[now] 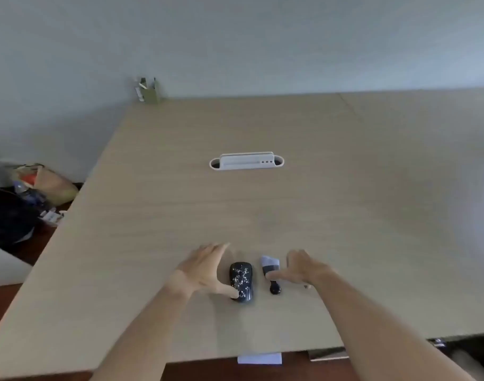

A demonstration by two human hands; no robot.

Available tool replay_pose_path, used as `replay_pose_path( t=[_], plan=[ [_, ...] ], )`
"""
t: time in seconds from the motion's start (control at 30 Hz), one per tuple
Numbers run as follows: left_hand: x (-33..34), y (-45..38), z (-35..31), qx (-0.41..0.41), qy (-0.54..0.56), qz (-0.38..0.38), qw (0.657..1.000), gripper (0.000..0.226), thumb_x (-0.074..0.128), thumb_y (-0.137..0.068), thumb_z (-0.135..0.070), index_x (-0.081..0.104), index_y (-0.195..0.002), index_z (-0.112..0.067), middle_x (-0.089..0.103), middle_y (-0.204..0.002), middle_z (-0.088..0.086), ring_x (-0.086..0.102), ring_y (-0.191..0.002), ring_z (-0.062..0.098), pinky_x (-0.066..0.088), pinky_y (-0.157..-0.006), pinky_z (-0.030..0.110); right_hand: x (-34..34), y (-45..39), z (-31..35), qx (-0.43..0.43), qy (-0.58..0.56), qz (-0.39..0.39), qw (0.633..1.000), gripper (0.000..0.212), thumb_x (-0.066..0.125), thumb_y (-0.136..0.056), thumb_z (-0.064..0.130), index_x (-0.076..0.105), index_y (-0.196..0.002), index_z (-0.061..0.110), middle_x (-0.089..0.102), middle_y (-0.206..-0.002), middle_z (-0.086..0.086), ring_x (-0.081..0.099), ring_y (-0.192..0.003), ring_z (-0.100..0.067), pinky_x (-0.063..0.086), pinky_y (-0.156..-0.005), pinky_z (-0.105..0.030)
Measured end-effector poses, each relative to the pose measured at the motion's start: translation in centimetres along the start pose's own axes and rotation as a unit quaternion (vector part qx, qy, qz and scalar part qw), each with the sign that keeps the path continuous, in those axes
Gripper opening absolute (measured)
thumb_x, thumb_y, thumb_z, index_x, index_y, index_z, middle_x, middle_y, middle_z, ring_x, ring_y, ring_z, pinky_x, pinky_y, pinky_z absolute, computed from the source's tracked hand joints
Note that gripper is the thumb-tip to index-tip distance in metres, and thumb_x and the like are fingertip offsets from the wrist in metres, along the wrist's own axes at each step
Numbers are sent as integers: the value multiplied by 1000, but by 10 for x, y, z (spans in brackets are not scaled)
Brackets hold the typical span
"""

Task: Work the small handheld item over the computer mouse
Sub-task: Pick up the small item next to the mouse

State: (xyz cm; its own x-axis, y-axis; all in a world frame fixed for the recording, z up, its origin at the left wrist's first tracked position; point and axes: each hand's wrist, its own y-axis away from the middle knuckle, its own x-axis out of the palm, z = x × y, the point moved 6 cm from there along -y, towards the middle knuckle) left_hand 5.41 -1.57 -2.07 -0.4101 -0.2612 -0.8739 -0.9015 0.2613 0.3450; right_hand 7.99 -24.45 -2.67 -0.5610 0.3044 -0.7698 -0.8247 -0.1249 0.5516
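A black computer mouse (241, 280) speckled with white bits lies on the light wooden table (263, 210) near its front edge. My left hand (205, 268) is spread open just left of it, thumb touching the mouse's near left side. Right of the mouse lies a small brush (271, 273) with pale bristles pointing away and a black handle ending in a round knob. My right hand (301, 268) is open beside the brush, its thumb resting across the handle. Neither hand has closed around anything.
A white cable-slot insert (246, 162) sits in the table's middle. A small cardboard box (150, 92) stands at the far left corner. Bags and a bottle (29, 193) lie left of the table. A pale paper (259, 358) sticks out under the front edge.
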Motion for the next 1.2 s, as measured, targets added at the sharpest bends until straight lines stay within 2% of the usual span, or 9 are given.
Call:
replay_pose_path(
  t=[0.1, 0.2, 0.37, 0.5, 0.63, 0.77, 0.93, 1.1, 1.2],
  plan=[
    [34, 7, 1, 37, -18, -2, 999, 125, 72, -50, -78, 19, -152, -29, 31, -149, -7, 29, -139, 18, 27, -114, 32, 28, -7, -9, -8, -9, 20, 1000, 55, 79, -57, 56, 43, -49, 15, 49, -47, -4, 53, -45, -24, 46, -54, -30],
    [56, 8, 5, 80, -6, -56, 995, 124, 68, -48, -84, 21, -150, -31, 35, -137, -11, 36, -131, 14, 33, -110, 31, 47, -13, -17, -25, -49, 33, 998, 48, 82, -51, 40, 42, -39, 16, 44, -30, -1, 51, -37, -24, 46, -52, -30],
    [69, 3, 2, 102, 50, -144, 983, 117, 71, -50, -81, 28, -147, -31, 37, -136, -14, 37, -130, 10, 32, -110, 31, 37, -19, -22, -32, -32, 57, 997, 22, 76, -49, 26, 60, -55, 13, 59, -50, -3, 54, -40, -22, 38, -49, -26],
    [80, -3, 0, 113, 21, -197, 974, 107, 67, -56, -79, 31, -145, -35, 37, -135, -17, 37, -129, 10, 32, -108, 35, 30, -30, -20, -40, -16, 76, 996, 17, 77, -59, 18, 67, -70, 10, 65, -60, -7, 58, -44, -23, 40, -50, -24],
    [86, -10, 2, 93, 8, -230, 969, 103, 63, -64, -77, 28, -149, -31, 41, -144, -11, 35, -135, 15, 29, -110, 39, 31, -32, -18, -64, -6, 10, 998, 11, 72, -66, 10, 67, -75, 5, 66, -65, -12, 60, -45, -22, 42, -52, -25],
    [98, -4, 1, 46, 15, -274, 960, 97, 61, -59, -82, 39, -141, -34, 46, -134, -10, 38, -131, 17, 31, -108, 39, 33, -18, -25, -105, -88, -110, 984, 6, 68, -71, 5, 65, -70, 0, 68, -65, -19, 59, -45, -27, 44, -49, -25],
    [112, 18, -6, -16, 41, -296, 954, 104, 53, -56, -87, 36, -141, -29, 43, -139, -6, 36, -132, 20, 29, -108, 40, 43, 5, -37, -129, -184, -196, 955, 30, 59, -84, -3, 50, -57, 3, 56, -54, -14, 57, -44, -27, 39, -39, -22],
    [109, 23, -4, -4, 89, -340, 936, 75, 50, -68, -75, 43, -129, -33, 49, -125, -12, 42, -124, 18, 33, -102, 36, 32, 15, -18, -188, -233, -220, 928, 14, 49, -88, 0, 58, -78, 1, 50, -62, -11, 54, -40, -24, 36, -38, -22],
    [109, 20, -3, 0, 88, -338, 937, 73, 52, -72, -70, 40, -134, -33, 49, -126, -12, 41, -124, 17, 32, -103, 34, 27, 17, -6, -195, -258, -208, 923, 11, 46, -88, 1, 54, -81, 4, 44, -62, -8, 46, -40, -22, 33, -39, -23]
  ],
)
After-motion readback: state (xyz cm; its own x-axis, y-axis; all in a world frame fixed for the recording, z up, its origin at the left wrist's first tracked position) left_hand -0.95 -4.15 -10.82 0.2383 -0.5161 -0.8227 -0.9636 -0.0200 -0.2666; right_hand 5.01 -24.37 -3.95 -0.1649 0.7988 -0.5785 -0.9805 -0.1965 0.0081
